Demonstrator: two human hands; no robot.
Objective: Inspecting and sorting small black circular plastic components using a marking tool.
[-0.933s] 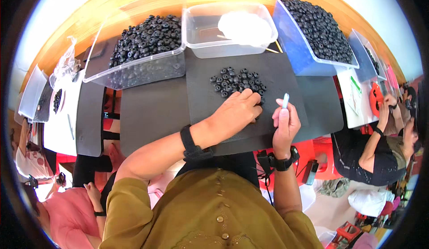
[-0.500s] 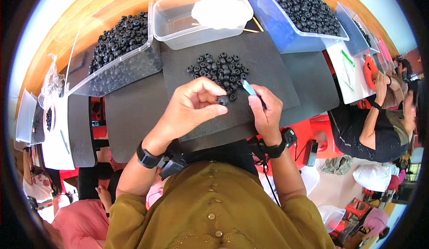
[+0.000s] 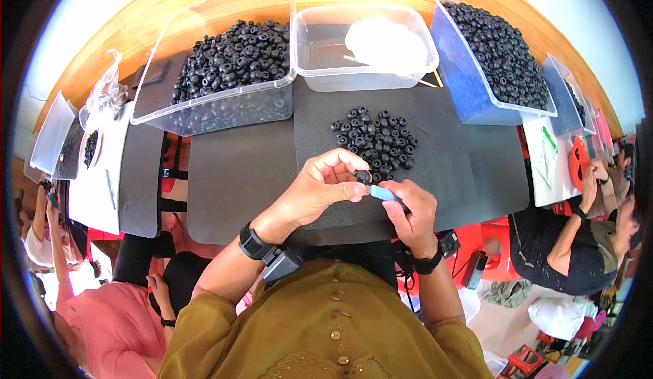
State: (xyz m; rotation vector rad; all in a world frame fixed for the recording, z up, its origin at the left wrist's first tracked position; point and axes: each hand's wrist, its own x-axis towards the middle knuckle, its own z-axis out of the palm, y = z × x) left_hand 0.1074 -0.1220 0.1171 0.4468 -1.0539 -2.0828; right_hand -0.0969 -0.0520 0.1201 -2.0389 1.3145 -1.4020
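My left hand pinches one black bead-like part with a hole between thumb and fingers. In my right hand is a light blue handheld tool, gripped with its pale tip toward the part. Tip and part are close together; I cannot tell whether they touch. Just beyond both hands, a loose pile of the same black parts lies on a dark mat.
A clear bin of black parts stands at the back left. Beside it is a clear tub holding something white. A bluish bin of black parts is at the back right. People sit on both sides, one handling a red piece.
My hands have come together, bringing the blue tool's tip to the black part. The tool has turned from upright to nearly level. The whole view has shifted, so the table sits farther right.
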